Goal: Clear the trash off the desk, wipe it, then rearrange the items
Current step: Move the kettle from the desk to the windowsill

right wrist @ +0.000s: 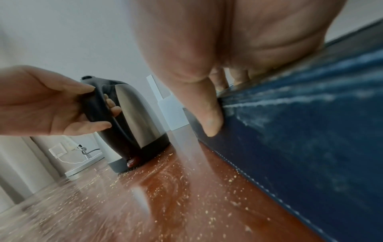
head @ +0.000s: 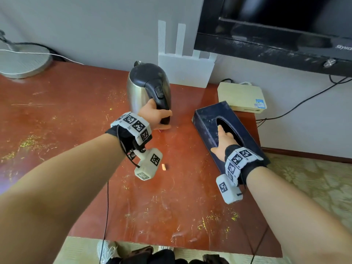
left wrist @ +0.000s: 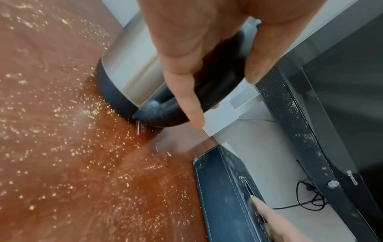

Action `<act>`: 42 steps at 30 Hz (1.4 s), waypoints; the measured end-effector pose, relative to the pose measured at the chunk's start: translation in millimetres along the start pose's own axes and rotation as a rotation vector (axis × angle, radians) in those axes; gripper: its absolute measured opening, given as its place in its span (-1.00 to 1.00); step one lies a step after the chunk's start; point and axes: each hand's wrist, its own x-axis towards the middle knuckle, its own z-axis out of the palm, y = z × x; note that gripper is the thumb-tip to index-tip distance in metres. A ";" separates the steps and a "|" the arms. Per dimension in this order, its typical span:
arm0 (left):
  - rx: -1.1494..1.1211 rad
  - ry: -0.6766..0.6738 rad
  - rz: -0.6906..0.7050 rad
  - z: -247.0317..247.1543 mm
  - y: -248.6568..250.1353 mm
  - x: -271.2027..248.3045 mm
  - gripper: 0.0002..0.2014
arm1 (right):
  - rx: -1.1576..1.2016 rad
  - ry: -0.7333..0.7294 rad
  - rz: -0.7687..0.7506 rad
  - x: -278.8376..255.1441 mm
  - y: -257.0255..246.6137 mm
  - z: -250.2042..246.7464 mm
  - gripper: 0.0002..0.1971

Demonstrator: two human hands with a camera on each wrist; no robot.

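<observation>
A steel kettle (head: 139, 86) with a black lid and handle stands at the back middle of the red-brown desk (head: 76, 121). My left hand (head: 160, 116) grips its handle, fingers curled round it (left wrist: 186, 65). A small dark red thing (left wrist: 143, 131) lies at the kettle's base. To the right a dusty dark blue tissue box (head: 207, 119) lies flat. My right hand (head: 224, 140) holds it, with fingers in the oval opening and the thumb (right wrist: 207, 114) pressed on its side. Yellow crumbs (head: 28, 141) and a small orange scrap (head: 165, 167) lie on the desk.
A white router (head: 185, 69) stands against the wall behind the kettle. A beige box (head: 241, 96) sits behind the tissue box, under a black TV (head: 276, 25). A fan base (head: 22, 61) is at the far left. Cables hang past the desk's right edge.
</observation>
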 end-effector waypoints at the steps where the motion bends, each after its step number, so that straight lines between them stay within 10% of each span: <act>1: -0.005 0.020 0.009 -2.5 0.8 -2.4 -0.79 | -0.006 0.002 -0.010 -0.8 1.0 0.1 -0.14; 26: 0.277 0.050 0.166 -68.7 3.4 -46.4 -0.75 | -0.246 0.094 -0.176 -14.0 -28.4 5.6 -0.15; 42: 0.260 0.075 0.348 -161.3 13.6 -177.9 -0.67 | 0.308 -0.022 -0.864 -106.4 -174.4 -44.0 -0.02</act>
